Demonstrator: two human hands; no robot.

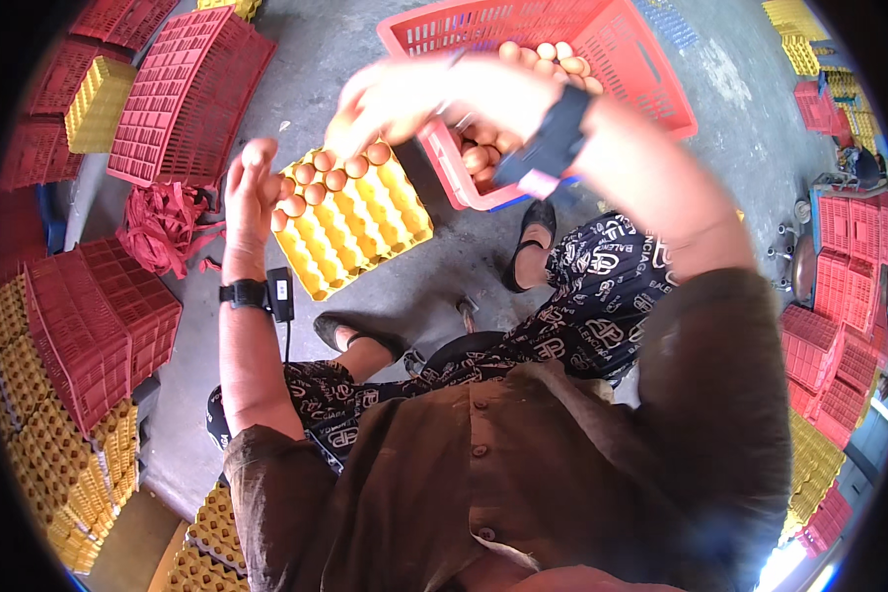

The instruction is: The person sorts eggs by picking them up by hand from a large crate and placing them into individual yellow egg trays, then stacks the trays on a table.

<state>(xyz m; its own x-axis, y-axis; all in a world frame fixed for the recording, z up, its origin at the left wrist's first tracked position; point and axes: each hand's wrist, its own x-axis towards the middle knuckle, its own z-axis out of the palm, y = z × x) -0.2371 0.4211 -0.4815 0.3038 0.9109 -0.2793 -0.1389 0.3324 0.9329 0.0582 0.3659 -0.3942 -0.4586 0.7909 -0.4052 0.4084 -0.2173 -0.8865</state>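
A yellow egg tray (365,232) lies on the floor, with several brown eggs (335,180) in its far rows. My left hand (252,195) is at the tray's left edge, fingers apart and slightly bent beside the eggs there. Over the tray's far side reaches my right hand (390,104), smeared by motion. Its fingers are closed around what looks like a brown egg, partly hidden by them. Beyond my right forearm stands a red plastic crate (651,74) holding many loose eggs (546,59); the forearm covers part of them.
Stacked red crates (183,94) and a bundle of red netting or straps (163,232) lie to the left. Stacks of yellow trays (54,424) rise at the lower left. More red crates (849,266) line the right side. My feet are near the tray and crate.
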